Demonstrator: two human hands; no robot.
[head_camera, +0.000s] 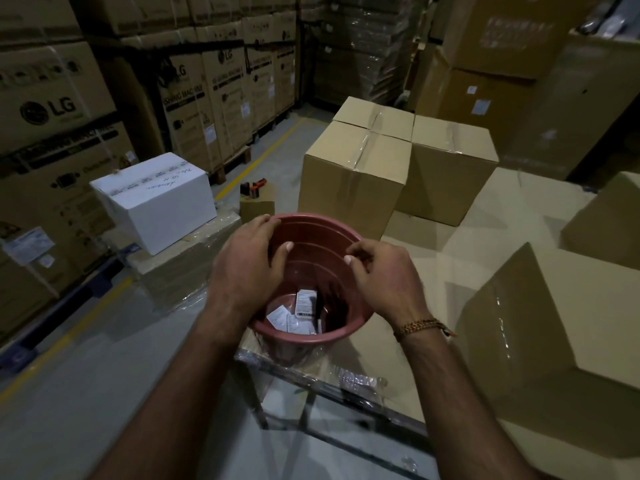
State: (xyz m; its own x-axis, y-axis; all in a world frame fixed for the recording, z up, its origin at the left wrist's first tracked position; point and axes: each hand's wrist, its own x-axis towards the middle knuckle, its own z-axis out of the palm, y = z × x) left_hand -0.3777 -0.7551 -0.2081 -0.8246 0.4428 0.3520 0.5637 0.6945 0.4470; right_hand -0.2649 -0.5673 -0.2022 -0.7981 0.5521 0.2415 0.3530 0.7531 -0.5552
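My left hand (249, 268) grips the far-left rim of the red bucket (311, 233), thumb inside. My right hand (384, 278) curls at the right rim, and I cannot tell if it grips. The bucket stands on wrapped cartons (374, 348) before me, and its small boxes (306, 303) lie deep below, between both hands.

Both bare forearms come in from the bottom edge and converge toward the middle. Left forearm (180, 375) angles up and right, right forearm (460, 393) up and left. Left hand (249, 265) is palm down, fingers reaching forward over the rim of the bucket (311, 244), thumb (284, 249) inside the wall, gripping it. Right hand (384, 278) is back up, fingers (356, 252) curled inward, thumb tip close to index; can't tell if it holds anything. Beaded bracelet (420, 327) on the right wrist.
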